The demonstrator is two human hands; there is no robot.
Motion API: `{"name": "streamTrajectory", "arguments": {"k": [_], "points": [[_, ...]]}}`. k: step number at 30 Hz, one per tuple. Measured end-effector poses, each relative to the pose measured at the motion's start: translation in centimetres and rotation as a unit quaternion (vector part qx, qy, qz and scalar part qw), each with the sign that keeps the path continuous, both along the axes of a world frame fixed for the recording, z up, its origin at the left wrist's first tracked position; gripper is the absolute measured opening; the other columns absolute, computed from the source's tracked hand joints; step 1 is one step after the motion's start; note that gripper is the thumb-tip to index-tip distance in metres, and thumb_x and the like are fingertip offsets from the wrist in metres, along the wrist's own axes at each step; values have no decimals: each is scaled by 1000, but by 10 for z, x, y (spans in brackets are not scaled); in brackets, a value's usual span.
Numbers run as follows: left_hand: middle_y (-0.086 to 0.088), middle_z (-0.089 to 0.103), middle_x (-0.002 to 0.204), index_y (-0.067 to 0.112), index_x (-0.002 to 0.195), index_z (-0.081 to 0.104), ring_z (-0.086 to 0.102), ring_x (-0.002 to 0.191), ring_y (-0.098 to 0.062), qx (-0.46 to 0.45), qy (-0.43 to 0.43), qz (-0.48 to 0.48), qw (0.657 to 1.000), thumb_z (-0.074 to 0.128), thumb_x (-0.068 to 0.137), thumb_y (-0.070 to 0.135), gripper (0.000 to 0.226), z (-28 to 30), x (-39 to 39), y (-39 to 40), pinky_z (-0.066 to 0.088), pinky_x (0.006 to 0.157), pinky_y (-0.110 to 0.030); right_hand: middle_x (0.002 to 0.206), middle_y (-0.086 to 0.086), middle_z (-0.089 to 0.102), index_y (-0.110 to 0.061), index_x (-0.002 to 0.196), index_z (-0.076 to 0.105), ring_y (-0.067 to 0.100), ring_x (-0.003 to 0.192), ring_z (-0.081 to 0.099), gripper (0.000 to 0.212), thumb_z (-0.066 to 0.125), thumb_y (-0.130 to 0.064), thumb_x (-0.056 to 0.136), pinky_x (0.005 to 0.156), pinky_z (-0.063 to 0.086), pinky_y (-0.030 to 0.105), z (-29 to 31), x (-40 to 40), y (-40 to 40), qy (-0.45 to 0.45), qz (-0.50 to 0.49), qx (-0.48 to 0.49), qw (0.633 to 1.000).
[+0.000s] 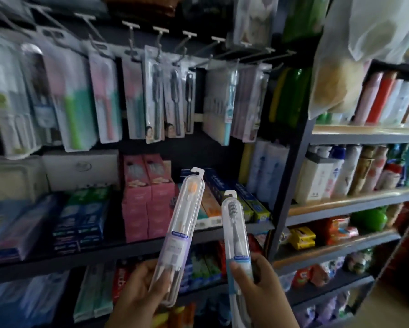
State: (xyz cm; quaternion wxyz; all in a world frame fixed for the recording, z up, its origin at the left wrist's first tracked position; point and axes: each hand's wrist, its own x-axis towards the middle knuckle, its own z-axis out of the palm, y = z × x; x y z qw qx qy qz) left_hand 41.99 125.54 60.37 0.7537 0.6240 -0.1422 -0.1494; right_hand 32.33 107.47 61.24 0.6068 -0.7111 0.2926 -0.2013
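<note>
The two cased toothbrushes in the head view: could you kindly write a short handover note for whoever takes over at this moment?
Left hand: grips the lower end of the clear plastic case with the orange-bristled toothbrush and lilac band.
Right hand: grips the lower end of the clear plastic case with the grey-bristled toothbrush and blue band.
Both cases point up, apart, before the shelves.
Done: both cases are in hand.
Left: probably pick one; the other could hang on the metal peg hooks above.

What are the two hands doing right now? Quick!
Left hand: closed around the orange-bristled toothbrush pack.
Right hand: closed around the grey-bristled toothbrush pack.
</note>
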Motion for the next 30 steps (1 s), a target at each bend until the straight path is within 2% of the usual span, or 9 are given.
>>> {"name": "streamTrajectory", "arguments": {"k": [3, 7, 10, 14, 18, 22, 25, 28, 30], "points": [[-8, 73, 65, 9, 87, 63, 65, 53, -6, -41, -30, 32, 998, 80, 56, 27, 41, 24, 34, 17, 50, 50, -18, 85, 4, 72, -17, 98, 62, 15, 77, 66, 17, 71, -18, 84, 67, 48, 22, 20, 46, 13, -51, 24, -28, 998], [-4, 69, 58, 10, 84, 63, 59, 47, -3, -40, -71, 87, 993, 73, 80, 5, 12, 47, 82, 55, 48, 50, -21, 85, 0, 73, -21, 98, 62, 13, 80, 67, 17, 67, -10, 86, 74, 50, 25, 53, 107, 46, -100, 84, -65, 989], [-5, 71, 63, 10, 85, 63, 61, 52, -3, -33, -126, 119, 984, 78, 74, 14, 18, 60, 113, 86, 46, 50, -15, 85, 3, 72, -23, 97, 61, 14, 76, 67, 17, 68, -14, 85, 69, 50, 24, 73, 148, 73, -127, 118, -92, 981], [-5, 67, 56, 11, 84, 64, 58, 46, -3, -35, -136, 135, 981, 59, 83, -13, 25, 70, 145, 119, 45, 44, -14, 71, 1, 67, -21, 97, 60, 4, 52, 55, 13, 67, -18, 86, 51, 41, 16, 97, 192, 103, -162, 158, -105, 968], [-6, 69, 57, 11, 85, 63, 59, 47, -6, -63, -144, 181, 971, 56, 85, -11, 23, 73, 165, 143, 48, 45, -19, 90, -3, 71, -28, 104, 58, 11, 73, 67, 18, 65, -26, 88, 63, 50, 22, 115, 225, 128, -178, 198, -114, 957], [-8, 72, 64, 15, 86, 66, 65, 51, -10, -64, -163, 237, 956, 57, 85, -10, 27, 73, 178, 168, 55, 51, -28, 98, -6, 70, -30, 102, 56, 4, 85, 67, 18, 66, -26, 87, 73, 53, 20, 129, 252, 154, -207, 232, -133, 941], [-3, 70, 58, 14, 83, 67, 62, 47, -3, -92, -159, 253, 950, 61, 85, -9, 24, 79, 185, 184, 49, 46, -14, 97, -3, 71, -28, 101, 55, 8, 82, 68, 18, 66, -24, 88, 69, 54, 21, 141, 268, 176, -230, 259, -140, 928], [2, 71, 61, 37, 70, 74, 62, 51, 1, -100, -176, 262, 944, 73, 65, 18, 20, 83, 188, 197, 50, 50, -12, 95, 3, 69, -31, 99, 52, 21, 81, 67, 15, 63, -26, 90, 57, 53, 20, 156, 282, 195, -251, 267, -145, 919], [2, 71, 63, 38, 71, 74, 63, 54, 1, -87, -168, 266, 945, 72, 68, 13, 25, 81, 193, 206, 51, 50, -13, 95, 3, 68, -32, 94, 50, 21, 76, 66, 13, 62, -28, 91, 54, 50, 17, 165, 292, 202, -264, 255, -153, 917]]}}
